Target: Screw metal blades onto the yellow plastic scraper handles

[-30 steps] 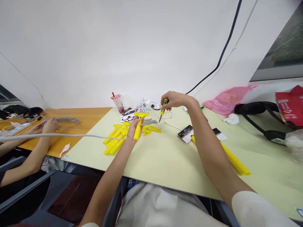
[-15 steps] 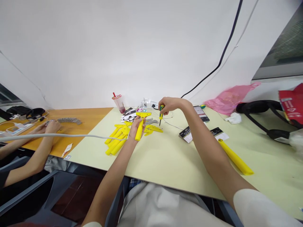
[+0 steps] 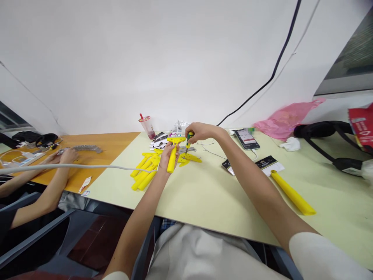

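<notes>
Nearest thing in the shot is the front edge of the pale desk [image 3: 201, 198], with a lone yellow tube [image 3: 293, 192] lying off to the right, slanting away past the right forearm. Then a heap of yellow handles [image 3: 142, 179] just left of the left wrist, most of them aimed roughly toward the person.

Left hand [image 3: 164, 160] is wrapped around a yellow scraper [image 3: 172, 160], held up over the desk: handle end toward the person, wide head at the far end, so its long axis runs near to far with a bit of a lean. Right hand [image 3: 198, 131] reaches in from the right and a little farther out, fingers pinched on a green and yellow screwdriver [image 3: 189, 137], shaft pointing down and slightly left.

I'd say the relation that counts is this one: the scraper sits just left of the screwdriver tip, with the left hand clearly closer to it. Tip looks clear of the scraper, and seems to be above the flat yellow pieces [image 3: 192, 158], though I can't judge the height. Farther back there's a cup [image 3: 147, 126].
</notes>
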`<act>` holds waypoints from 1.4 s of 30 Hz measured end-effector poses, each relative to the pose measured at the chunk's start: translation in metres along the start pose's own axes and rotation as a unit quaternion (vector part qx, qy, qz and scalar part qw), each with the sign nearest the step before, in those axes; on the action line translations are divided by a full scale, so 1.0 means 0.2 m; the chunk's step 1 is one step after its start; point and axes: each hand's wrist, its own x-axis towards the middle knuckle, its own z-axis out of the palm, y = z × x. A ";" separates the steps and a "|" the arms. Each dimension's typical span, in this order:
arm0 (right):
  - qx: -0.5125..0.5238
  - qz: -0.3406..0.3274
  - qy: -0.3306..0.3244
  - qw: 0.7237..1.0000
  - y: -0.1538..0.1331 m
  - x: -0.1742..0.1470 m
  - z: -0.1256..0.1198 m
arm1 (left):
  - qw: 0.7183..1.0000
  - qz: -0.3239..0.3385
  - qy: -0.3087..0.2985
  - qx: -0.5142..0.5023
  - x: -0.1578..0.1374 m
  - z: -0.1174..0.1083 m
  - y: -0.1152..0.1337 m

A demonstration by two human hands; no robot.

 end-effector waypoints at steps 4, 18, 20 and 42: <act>-0.015 -0.022 -0.014 1.000 0.00 0.05 0.05 | 1.000 0.010 0.002 -0.004 0.00 0.00 0.01; -0.066 -0.037 -0.008 0.997 0.00 0.11 0.13 | 1.000 0.014 -0.001 0.001 -0.01 0.03 0.01; -0.068 -0.037 -0.009 0.997 -0.01 0.11 0.13 | 1.000 0.014 -0.002 0.003 -0.01 0.02 0.01; -0.015 -0.017 -0.020 1.000 -0.03 0.03 0.06 | 1.000 0.009 0.006 0.018 -0.02 0.02 0.00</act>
